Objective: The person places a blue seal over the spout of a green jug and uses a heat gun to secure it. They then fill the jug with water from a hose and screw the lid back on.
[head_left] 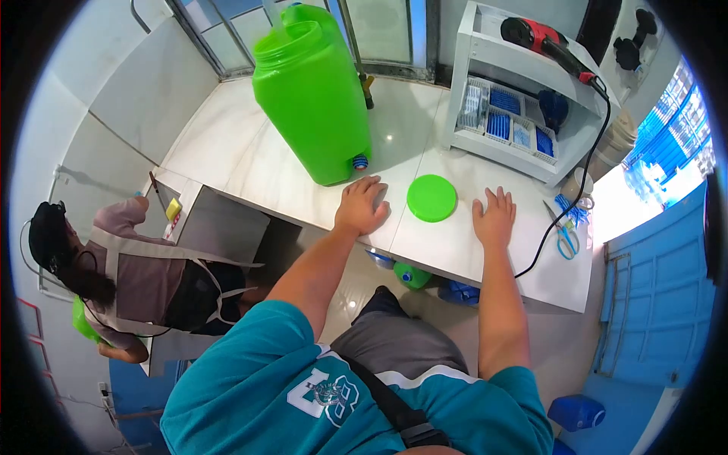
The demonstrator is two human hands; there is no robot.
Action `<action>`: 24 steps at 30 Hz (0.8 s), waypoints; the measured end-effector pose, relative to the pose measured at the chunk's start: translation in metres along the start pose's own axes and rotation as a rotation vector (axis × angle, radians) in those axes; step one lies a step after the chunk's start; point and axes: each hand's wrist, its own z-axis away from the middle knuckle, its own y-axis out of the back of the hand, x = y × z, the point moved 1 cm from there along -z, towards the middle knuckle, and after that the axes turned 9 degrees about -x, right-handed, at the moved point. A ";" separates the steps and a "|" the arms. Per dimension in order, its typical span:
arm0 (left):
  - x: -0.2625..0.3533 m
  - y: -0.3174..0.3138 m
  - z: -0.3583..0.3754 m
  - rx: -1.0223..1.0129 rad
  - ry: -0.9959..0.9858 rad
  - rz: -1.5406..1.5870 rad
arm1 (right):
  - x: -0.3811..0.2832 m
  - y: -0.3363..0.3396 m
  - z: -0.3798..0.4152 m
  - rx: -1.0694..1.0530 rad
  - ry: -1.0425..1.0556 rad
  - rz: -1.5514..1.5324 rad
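Observation:
My left hand (361,206) lies flat on the white tiled counter (250,171), fingers apart and holding nothing. Just beyond its fingertips stands a large bright green water jug (307,106), its wide mouth uncovered, with a small blue-capped spout (360,161) low on its side. A stream, seemingly water, comes down into the mouth from above. Between my hands a round green lid (431,198) rests on the counter. My right hand (494,218) is spread palm down to the right of the lid, also without anything in it.
A white shelf unit (497,83) holds baskets of blue-and-white items; a red-and-black heat gun (542,44) lies on top. Its black cord (588,163) crosses the counter near scissors (563,233). At left a person in an apron (152,277) works. Blue jugs (576,412) stand on the floor.

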 end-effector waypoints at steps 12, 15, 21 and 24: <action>0.001 0.006 0.002 -0.028 -0.005 0.028 | 0.001 -0.001 -0.002 -0.002 0.035 0.029; 0.000 0.006 0.004 -0.013 -0.014 0.053 | 0.003 -0.003 -0.001 -0.014 0.042 0.033; 0.000 0.010 0.003 -0.023 -0.030 0.057 | 0.003 -0.004 -0.003 -0.034 0.030 0.044; -0.001 0.009 0.004 -0.023 -0.034 0.067 | 0.005 -0.005 -0.003 -0.048 0.030 0.051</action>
